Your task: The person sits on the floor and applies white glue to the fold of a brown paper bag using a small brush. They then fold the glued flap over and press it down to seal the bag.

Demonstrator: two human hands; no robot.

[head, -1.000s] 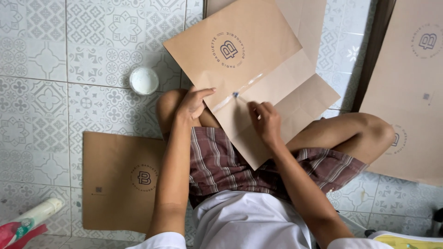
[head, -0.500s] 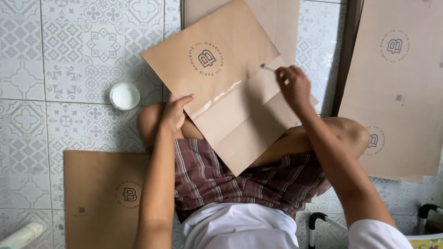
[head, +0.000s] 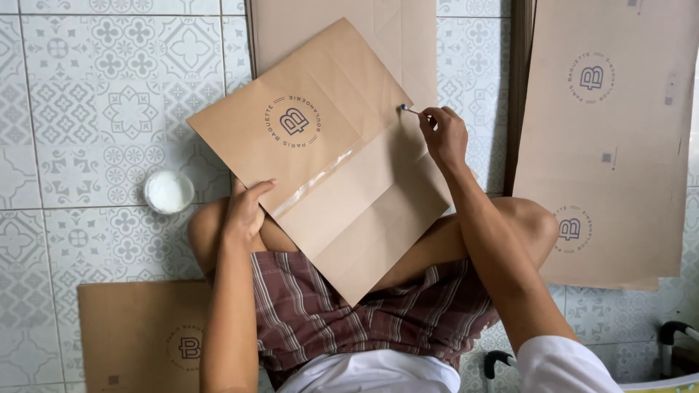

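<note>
The right hand is pinching a thin stick, its tip touching the bag lying across the knees. The left hand, fingers flat, is pressing the bag's near edge; a glue cup is sitting just left of it.

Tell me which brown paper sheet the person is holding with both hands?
The folded brown sheet lying on the person's lap. The left hand presses its lower left edge; the right hand touches a small tool to its right corner. The other sheets lie untouched on the tiled floor.
</note>
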